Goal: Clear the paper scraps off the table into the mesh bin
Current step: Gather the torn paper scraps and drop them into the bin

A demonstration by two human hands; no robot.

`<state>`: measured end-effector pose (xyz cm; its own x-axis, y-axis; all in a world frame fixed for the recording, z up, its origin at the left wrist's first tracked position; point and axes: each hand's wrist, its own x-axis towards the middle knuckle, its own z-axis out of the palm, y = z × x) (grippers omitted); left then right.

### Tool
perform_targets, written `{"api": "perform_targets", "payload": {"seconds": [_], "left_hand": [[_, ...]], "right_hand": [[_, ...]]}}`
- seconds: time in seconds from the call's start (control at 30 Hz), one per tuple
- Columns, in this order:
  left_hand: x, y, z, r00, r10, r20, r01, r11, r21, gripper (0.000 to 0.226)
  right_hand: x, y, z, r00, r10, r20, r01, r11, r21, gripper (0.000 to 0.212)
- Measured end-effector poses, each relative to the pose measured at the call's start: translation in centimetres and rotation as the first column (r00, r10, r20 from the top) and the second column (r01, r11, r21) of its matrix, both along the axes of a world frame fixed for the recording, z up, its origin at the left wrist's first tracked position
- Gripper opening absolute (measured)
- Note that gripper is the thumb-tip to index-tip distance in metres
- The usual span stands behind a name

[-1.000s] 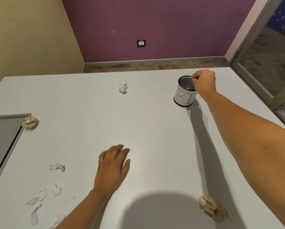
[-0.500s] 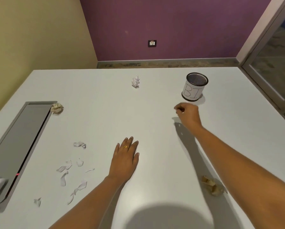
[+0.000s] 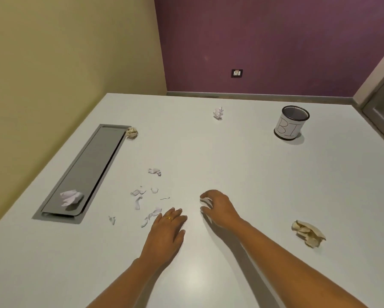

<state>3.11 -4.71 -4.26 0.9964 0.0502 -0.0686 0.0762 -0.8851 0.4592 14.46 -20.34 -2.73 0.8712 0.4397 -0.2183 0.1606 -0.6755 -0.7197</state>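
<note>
Right hand (image 3: 220, 210) back from the mesh bin (image 3: 292, 123), now low over the table (image 3: 242, 174), fingers curled and loosely apart, maybe around a white bit, hard to tell. Left hand (image 3: 166, 232) flat, fingers pressed together, touching the torn scraps (image 3: 146, 201). So probably one drop done, plenty left: crumpled balls far (image 3: 218, 112), near the grey tray (image 3: 132, 132), right (image 3: 308, 233). Wide open path to the bin, edges well clear.

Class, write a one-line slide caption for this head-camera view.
Left hand flat on the white table, right hand curled nearby, torn paper scraps beside them, mesh bin at the far side.
</note>
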Motion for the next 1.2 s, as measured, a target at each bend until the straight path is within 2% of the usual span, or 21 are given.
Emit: {"api": "perform_targets", "payload": {"seconds": [0.07,0.2,0.33,0.43,0.7,0.8,0.83,0.87,1.0,1.1,1.2], "left_hand": [[-2.3,1.4,0.3,0.992,0.108,0.070,-0.106,0.994,-0.024,0.035],[-6.0,4.8,0.1,0.923,0.345,0.174,-0.348,0.937,-0.011,0.033],[-8.7,7.4,-0.3,0.810,0.570,0.139,-0.576,0.817,0.002,0.039],[-10.2,8.1,-1.0,0.750,0.655,0.096,-0.661,0.747,0.073,0.045],[-11.0,7.8,-1.5,0.745,0.657,0.113,-0.667,0.731,0.148,0.050],[-11.2,7.6,-0.9,0.749,0.650,0.129,-0.662,0.728,0.178,0.073],[-11.2,7.5,-0.8,0.751,0.648,0.130,-0.660,0.728,0.185,0.077],[-11.2,7.5,-0.7,0.752,0.647,0.124,-0.658,0.728,0.192,0.077],[-11.0,7.4,-0.6,0.747,0.659,0.088,-0.662,0.724,0.192,0.066],[-11.0,7.3,-0.3,0.753,0.650,0.103,-0.656,0.726,0.209,0.078],[-11.1,7.2,-0.1,0.757,0.643,0.114,-0.650,0.727,0.220,0.081]], "right_hand": [[-1.3,1.8,-0.2,0.991,0.133,-0.008,-0.133,0.989,-0.065,0.045],[-2.9,5.1,-0.3,0.970,0.242,-0.029,-0.243,0.961,-0.133,0.060],[-3.5,8.0,0.3,0.962,0.271,-0.021,-0.271,0.950,-0.159,0.068],[-4.0,9.8,0.7,0.956,0.294,-0.024,-0.294,0.942,-0.161,0.068],[-7.4,12.3,0.4,0.878,0.471,0.081,-0.443,0.865,-0.234,0.046],[-8.8,12.5,-0.1,0.833,0.528,0.167,-0.472,0.835,-0.284,0.025],[-9.1,12.5,-0.2,0.818,0.536,0.207,-0.465,0.829,-0.311,0.014],[-9.4,12.4,-0.2,0.805,0.542,0.242,-0.454,0.825,-0.335,0.011],[-9.6,12.1,-0.1,0.784,0.552,0.284,-0.456,0.823,-0.338,0.025],[-9.5,11.7,0.2,0.813,0.537,0.225,-0.468,0.833,-0.294,0.027],[-9.5,11.1,0.5,0.861,0.470,0.194,-0.429,0.876,-0.220,0.029]]}}
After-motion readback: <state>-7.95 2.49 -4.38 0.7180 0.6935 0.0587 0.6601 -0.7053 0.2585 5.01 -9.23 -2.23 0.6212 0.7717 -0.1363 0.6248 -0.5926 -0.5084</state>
